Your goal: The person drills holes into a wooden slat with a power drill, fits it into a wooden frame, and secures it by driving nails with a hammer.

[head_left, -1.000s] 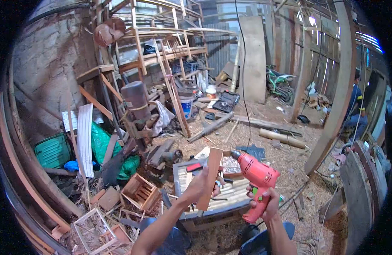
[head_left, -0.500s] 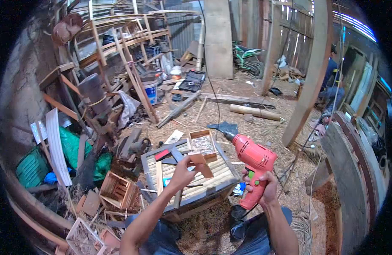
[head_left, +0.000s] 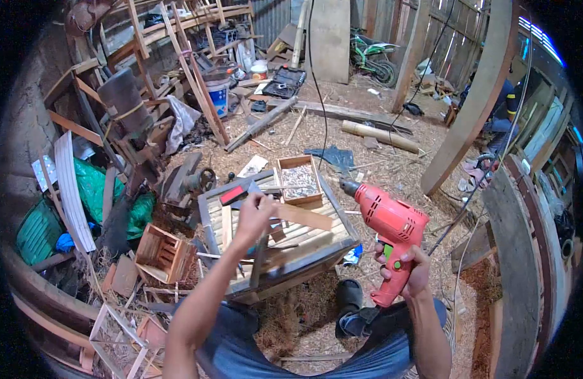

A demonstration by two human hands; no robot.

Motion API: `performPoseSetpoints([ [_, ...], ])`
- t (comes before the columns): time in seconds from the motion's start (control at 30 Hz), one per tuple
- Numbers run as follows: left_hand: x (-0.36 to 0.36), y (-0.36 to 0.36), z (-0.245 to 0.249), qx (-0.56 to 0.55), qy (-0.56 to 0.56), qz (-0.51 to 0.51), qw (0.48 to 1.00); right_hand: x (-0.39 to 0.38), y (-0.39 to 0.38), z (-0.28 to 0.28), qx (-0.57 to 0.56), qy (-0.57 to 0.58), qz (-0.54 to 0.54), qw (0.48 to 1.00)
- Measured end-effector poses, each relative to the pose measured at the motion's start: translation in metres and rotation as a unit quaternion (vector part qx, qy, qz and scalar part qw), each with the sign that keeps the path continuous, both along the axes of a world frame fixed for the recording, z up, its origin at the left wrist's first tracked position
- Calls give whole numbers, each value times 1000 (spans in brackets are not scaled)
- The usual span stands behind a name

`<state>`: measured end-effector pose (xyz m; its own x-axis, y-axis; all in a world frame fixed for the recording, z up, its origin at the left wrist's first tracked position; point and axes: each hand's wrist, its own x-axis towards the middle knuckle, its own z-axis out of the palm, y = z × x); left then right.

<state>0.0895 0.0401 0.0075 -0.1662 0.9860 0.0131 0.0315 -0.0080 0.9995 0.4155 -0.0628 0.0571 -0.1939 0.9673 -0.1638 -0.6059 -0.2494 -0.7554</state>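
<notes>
1. Our left hand [head_left: 255,220] is closed on the left end of a flat wooden piece [head_left: 305,216], pinching it over the slatted worktop [head_left: 320,239]; its free end points right.
2. Our right hand [head_left: 412,270] wraps the handle of a red drill [head_left: 392,213], right of the worktop, fingers near the green trigger, chuck pointing left and far.
3. We judge the wood light, stiff and dry, best pinched by its edges near one end; thin as it looks, it could split.
4. The drill is likely heavy towards its motor, hard-shelled and not fragile, so we do best with a full grip on the handle.
5. At the worktop's far side sits a wooden box [head_left: 307,200] of small pieces, with a red-and-black block [head_left: 232,194] to its left.
</notes>
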Motion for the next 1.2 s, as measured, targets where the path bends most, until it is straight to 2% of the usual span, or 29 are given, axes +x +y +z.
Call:
performPoseSetpoints([
  [0.03, -8, 2, 1, 23, 38, -34, 998, 3, -1, -3, -8, -30, -13, 999],
  [0.07, -11, -4, -3, -69, 23, -49, 996, 4, -1, -2, -10, -34, -15, 999],
  [0.13, -17, -2, -17, -54, 128, -72, 988, 5, -4, 1, 7, -120, -9, 993],
  [0.17, -19, -1, -25, -58, 127, -74, 988, 4, -3, -1, 23, -124, -5, 992],
  [0.23, -19, -3, -24, -55, 236, -134, 961, 3, -3, 2, 10, -159, 1, 987],
  [0.27, -19, -2, -25, -57, 237, -136, 960, 3, -3, 4, 0, -195, 7, 981],
  [0.33, -18, -4, -30, 77, 413, -165, 892, 0, -1, 4, -24, -205, 5, 978],
  [0.53, -19, -1, -22, 51, 436, -202, 876, -9, 4, -1, -84, -246, 20, 965],
  [0.6, -20, -3, -21, 53, 422, -208, 881, -9, 6, -8, -115, -188, 28, 975],
  [0.83, -22, -2, -24, 26, 455, -209, 865, -7, 8, -15, -115, -166, 49, 978],
  [0.9, -24, -1, -27, 72, 447, -208, 867, -7, 11, -15, -107, -170, 44, 979],
  [1.2, -24, -4, -25, 69, 443, -214, 868, -17, 16, -13, -101, -197, 41, 974],
])
